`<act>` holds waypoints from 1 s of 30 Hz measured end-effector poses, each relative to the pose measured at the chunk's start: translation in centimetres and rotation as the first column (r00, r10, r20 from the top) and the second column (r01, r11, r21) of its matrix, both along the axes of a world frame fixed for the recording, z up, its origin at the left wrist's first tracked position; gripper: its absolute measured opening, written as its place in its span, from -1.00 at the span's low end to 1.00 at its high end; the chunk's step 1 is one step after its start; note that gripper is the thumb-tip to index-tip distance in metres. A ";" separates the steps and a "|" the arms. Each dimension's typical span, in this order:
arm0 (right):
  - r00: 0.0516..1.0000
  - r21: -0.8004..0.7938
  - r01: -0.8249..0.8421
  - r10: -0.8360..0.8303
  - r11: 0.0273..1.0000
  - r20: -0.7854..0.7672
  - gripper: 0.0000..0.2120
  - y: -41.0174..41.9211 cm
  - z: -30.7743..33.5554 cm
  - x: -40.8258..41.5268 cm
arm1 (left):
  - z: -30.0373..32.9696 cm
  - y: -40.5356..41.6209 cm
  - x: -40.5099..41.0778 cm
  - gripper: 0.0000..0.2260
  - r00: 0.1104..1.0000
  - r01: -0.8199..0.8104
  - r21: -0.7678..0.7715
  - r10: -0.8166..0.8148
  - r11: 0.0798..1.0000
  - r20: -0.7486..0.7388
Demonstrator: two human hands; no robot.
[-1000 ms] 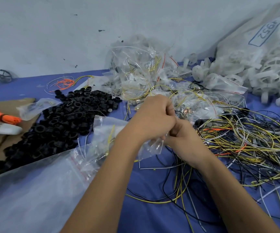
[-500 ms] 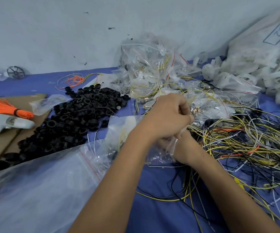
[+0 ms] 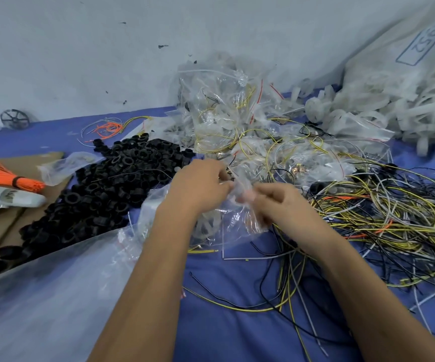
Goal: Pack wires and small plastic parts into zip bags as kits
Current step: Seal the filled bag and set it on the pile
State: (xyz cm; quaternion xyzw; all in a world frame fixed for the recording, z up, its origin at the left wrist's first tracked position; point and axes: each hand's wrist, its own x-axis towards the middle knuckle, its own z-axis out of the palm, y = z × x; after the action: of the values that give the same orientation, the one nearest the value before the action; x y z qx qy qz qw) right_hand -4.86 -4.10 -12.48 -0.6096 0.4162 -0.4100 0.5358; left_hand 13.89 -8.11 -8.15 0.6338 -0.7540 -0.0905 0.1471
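Note:
A small clear zip bag (image 3: 239,220) hangs between my two hands over the blue cloth. My left hand (image 3: 200,186) pinches its top edge from the left. From the right, my right hand (image 3: 276,202) pinches the same top edge, thumb and finger pressed together. Wires and small parts show faintly through the bag. A tangle of yellow, black, grey and orange loose wires (image 3: 383,220) lies to the right. A heap of black plastic rings (image 3: 106,189) lies to the left.
Filled zip bags (image 3: 232,118) are piled at the back by the wall. White plastic wheels (image 3: 407,108) spill from a big sack at the right. Empty bags (image 3: 54,296), an orange wire bundle (image 3: 4,176), a white tool (image 3: 7,199) and cardboard lie at left.
My hands were pressed together on the bag; now they have drawn apart along its top edge, the right hand sliding rightward. The view has shifted a little.

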 end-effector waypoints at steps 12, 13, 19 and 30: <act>0.879 -0.291 0.438 -0.473 0.851 -0.057 -0.80 -0.1 -0.6 0.1 | 1.6 0.0 1.5 -0.71 0.987 -0.070 -0.124 0.051 0.990 -0.150; 0.885 -0.278 0.432 -0.463 0.858 -0.053 -0.65 -0.1 -0.7 0.3 | 1.6 0.1 1.5 -0.71 0.984 -0.074 -0.141 0.049 0.987 -0.171; 0.927 0.101 0.188 -0.210 0.977 0.311 -0.24 0.4 -0.5 1.6 | 2.7 0.2 1.8 -0.72 0.950 -0.157 -0.220 0.087 0.963 -0.299; 0.900 0.345 -0.007 -0.145 0.939 0.411 -0.51 1.2 0.7 1.6 | 4.4 0.9 2.0 -0.81 0.750 -0.119 0.189 0.213 0.975 -0.626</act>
State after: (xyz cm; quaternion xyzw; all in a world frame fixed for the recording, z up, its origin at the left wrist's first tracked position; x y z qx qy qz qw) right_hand -3.21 -2.90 -11.80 -0.3876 0.3734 -0.4758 0.6957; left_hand 15.88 -7.25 -3.73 0.6376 -0.5906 -0.3397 0.3596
